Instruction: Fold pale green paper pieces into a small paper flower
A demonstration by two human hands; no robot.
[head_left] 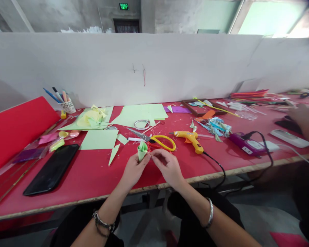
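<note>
L hand (134,168) pinches a rolled green paper cone (142,151) just above the red table (92,175) edge; R hand (168,165) fingers closed at its lower tip. Looks light, soft, crush-prone; best held low near the tip. Scissors (157,140) & glue gun (192,139) just behind.

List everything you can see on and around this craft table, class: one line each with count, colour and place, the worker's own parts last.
table: one, red top, across the view
rolled paper piece: one, light green, held at the front middle
scissors: one, yellow handles, just behind the roll
glue gun: one, yellow, right of the scissors
phone: one, black, front left
paper sheets: several, light green, rear middle
pen cup: one, white, rear left
tape roll: one, clear, beside the sheets
left hand: holds the roll
right hand: fingertips at the roll
</note>
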